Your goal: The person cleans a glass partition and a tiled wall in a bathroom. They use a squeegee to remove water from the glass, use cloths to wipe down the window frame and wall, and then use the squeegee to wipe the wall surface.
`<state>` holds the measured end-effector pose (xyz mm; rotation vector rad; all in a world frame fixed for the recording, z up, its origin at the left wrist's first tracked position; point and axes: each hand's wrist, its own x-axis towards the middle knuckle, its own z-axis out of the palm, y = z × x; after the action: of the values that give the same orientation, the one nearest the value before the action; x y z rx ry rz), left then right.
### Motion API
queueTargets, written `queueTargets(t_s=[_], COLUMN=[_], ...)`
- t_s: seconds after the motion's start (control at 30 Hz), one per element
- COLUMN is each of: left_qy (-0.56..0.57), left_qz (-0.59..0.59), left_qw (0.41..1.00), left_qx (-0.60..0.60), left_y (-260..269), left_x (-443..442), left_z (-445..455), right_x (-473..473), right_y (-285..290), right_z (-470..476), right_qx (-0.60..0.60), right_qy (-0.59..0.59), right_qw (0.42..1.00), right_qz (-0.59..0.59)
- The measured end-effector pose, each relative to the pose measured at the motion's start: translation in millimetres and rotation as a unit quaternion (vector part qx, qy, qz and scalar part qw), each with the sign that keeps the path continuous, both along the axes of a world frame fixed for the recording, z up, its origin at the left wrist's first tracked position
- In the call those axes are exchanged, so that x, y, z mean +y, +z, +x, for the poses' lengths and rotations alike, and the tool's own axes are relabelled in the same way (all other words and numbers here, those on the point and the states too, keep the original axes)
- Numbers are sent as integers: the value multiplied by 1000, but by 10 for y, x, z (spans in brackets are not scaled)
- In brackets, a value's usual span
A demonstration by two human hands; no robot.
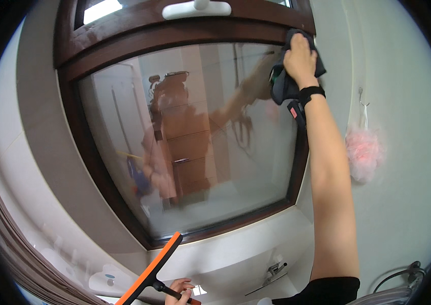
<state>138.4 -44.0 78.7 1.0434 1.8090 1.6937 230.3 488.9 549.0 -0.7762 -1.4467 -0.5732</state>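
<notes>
My right hand presses a dark grey cloth against the upper right corner of the brown window frame, with the arm stretched up along the right side. A black band circles that wrist. At the bottom, my left hand grips the handle of a squeegee with an orange and black blade, which slants up towards the window's lower edge. Between the hands lies the window pane, hazy in places and reflecting a person and the room.
A pink bath pouf hangs from a hook on the right wall. The white window handle is at the top. A gathered curtain runs down the left, a metal fixture sits low, and a hose curves at lower right.
</notes>
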Motion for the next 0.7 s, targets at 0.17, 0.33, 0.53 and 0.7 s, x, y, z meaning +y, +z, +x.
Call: queueTargets(t_s=[0.17, 0.33, 0.53, 0.7], left_qy=[0, 15, 3, -20], left_qz=[-24, -57, -28, -38], left_qw=[998, 998, 999, 999], left_qx=[57, -11, -26, -24], left_y=[131, 443, 315, 313], left_x=[-11, 102, 85, -10], left_z=[10, 120, 105, 79], right_x=[436, 439, 351, 81], right_y=[-2, -338, -1712, -3415], right_z=[291, 239, 164, 269], right_qx=[35, 38, 0, -20], right_qy=[33, 29, 46, 57], right_qw=[998, 997, 999, 982], right_qz=[45, 63, 21, -180])
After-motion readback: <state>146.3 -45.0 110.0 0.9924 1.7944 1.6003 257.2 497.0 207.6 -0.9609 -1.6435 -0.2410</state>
